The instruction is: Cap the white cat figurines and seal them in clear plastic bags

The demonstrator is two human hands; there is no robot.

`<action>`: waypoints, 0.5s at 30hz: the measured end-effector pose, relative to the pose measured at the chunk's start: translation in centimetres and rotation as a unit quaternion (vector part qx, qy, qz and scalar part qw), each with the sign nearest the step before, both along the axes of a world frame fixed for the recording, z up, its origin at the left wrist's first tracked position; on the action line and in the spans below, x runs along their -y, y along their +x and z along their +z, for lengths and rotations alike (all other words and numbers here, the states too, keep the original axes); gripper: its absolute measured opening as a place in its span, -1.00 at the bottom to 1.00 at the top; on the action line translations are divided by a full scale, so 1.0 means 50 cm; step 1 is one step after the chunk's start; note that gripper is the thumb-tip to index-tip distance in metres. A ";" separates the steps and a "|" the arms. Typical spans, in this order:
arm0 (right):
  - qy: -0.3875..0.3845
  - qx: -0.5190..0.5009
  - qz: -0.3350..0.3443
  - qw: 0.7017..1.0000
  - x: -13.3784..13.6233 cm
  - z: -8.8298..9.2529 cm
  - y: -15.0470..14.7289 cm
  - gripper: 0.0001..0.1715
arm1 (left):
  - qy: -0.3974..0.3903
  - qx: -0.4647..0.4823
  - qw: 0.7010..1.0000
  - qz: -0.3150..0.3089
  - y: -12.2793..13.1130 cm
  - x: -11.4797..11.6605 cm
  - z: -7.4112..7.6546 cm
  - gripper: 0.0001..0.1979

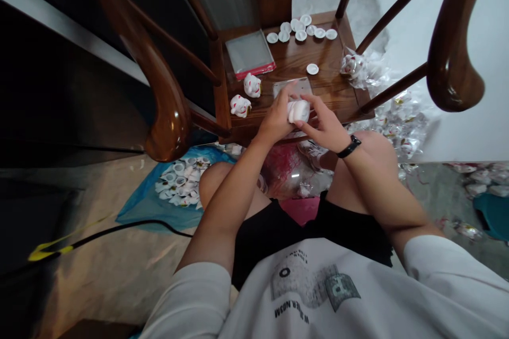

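**Blue plastic bag [147, 206]:** is lying on the floor beside your left knee, holding a heap of white ceramic pieces [181, 183].

**Wooden chair seat [294, 61]:** is carrying white round discs [300, 29], two white lucky-cat figurines [252, 85], and a stack of clear plastic bags [250, 54] with a red strip.

**Left hand [276, 119]:** is partly closed, gripping the small white figurine [298, 111] from its left side.

**Right hand [324, 127]:** is half open, pinching the same figurine with its fingertips [302, 124].

**Figurine:** is staying between your hands, just above the seat's front edge.
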State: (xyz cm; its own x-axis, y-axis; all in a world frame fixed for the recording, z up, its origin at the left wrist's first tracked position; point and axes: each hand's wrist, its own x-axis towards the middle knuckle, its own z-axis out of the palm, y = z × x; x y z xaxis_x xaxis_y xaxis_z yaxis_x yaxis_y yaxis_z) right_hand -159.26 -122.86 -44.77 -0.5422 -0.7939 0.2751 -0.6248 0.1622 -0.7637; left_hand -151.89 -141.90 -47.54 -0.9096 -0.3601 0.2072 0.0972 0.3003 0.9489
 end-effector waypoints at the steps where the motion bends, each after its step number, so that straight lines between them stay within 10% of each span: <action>1: -0.006 0.002 -0.011 1.000 -0.006 -0.002 -0.008 -0.10 | -0.001 -0.002 1.000 0.002 -0.003 0.005 -0.003 -0.14; 8: -0.117 0.002 -0.142 0.983 -0.073 -0.008 -0.108 -0.21 | -0.222 0.070 0.970 -0.074 -0.022 0.046 -0.037 -0.57; 15: -0.059 0.090 -0.154 0.982 -0.109 0.001 -0.128 -0.29 | -0.412 0.120 0.902 -0.052 -0.017 0.023 -0.041 -0.61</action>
State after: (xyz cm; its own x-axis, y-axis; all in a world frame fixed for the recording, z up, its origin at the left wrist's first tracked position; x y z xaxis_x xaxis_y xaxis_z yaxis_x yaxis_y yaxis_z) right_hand -165.64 -117.40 -44.72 -0.7997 -0.5535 0.2325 -0.4129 0.2259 -0.8823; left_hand -152.74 -143.06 -49.60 -0.9837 -0.0847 0.1587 -0.0132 0.9138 0.4059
